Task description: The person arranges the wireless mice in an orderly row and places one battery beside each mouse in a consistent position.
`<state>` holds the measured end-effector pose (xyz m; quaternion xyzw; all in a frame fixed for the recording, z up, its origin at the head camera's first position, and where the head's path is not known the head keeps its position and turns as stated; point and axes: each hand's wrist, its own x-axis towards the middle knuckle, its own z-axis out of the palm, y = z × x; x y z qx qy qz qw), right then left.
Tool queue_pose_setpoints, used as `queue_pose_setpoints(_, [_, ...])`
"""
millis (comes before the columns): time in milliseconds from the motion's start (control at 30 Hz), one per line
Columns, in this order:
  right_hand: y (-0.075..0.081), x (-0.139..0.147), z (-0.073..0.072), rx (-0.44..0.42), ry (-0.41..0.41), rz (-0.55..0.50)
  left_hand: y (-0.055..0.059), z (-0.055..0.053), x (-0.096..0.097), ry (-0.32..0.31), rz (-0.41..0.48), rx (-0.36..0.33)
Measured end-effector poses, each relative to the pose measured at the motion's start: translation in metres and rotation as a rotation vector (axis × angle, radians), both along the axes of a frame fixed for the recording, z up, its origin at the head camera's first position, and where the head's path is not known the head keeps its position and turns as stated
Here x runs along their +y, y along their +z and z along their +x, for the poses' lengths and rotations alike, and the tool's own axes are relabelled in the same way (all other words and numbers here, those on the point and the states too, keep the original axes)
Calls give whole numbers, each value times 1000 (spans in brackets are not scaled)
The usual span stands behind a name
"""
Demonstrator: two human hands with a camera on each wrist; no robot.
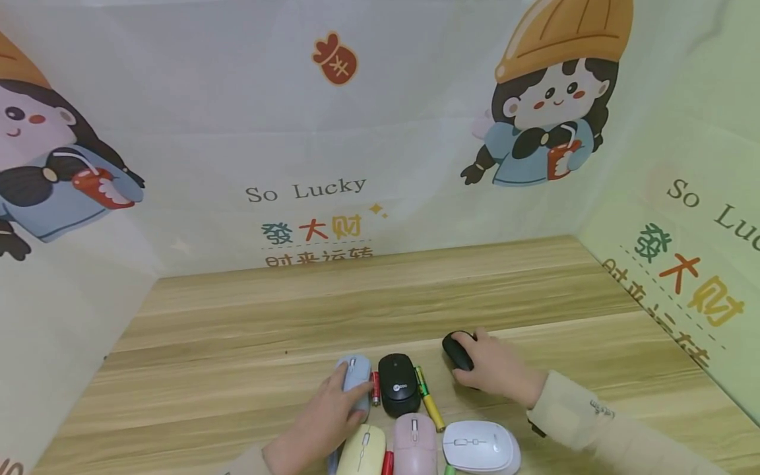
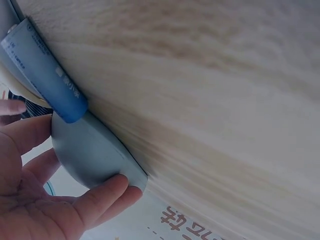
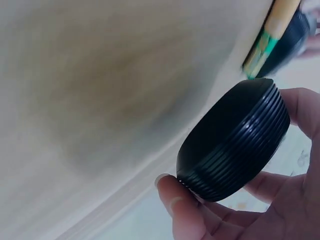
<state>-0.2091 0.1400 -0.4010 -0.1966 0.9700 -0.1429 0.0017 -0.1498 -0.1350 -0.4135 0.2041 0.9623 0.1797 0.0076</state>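
Note:
My left hand [image 1: 325, 412] grips a light blue computer mouse [image 1: 358, 389], thumb at one side and fingers on the other. In the left wrist view, a blue battery [image 2: 50, 72] lies along the near side of that mouse [image 2: 95, 150]. With its thumb and fingers, my right hand [image 1: 495, 366] holds a small black mouse [image 1: 458, 351]; the right wrist view shows this mouse's ribbed side [image 3: 240, 150] tilted up off the table. Between the hands lie a red battery [image 1: 375, 389], a larger black mouse [image 1: 399, 386] and yellow-green batteries [image 1: 430, 400] end to end.
A yellow mouse [image 1: 362, 452], a pink mouse [image 1: 414, 442] and a white mouse [image 1: 481, 445] form a nearer row, with another red battery [image 1: 388, 463] and a green one [image 1: 450, 470] between them. Printed cloth walls [image 1: 415, 145] enclose the wooden table [image 1: 237, 316] at the back and sides.

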Motion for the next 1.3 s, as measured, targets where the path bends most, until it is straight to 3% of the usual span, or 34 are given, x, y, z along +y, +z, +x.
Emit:
queue_pose_setpoints(233, [11, 18, -25, 11, -50, 10, 0, 1, -1, -5, 4, 8])
queue_pose_setpoints(700, [18, 60, -72, -79, -161, -8, -1, 2, -2, 5, 10, -12])
queue_pose_setpoints(1300, [8, 90, -113, -60, -216, 1, 0, 4, -2, 3, 15, -10])
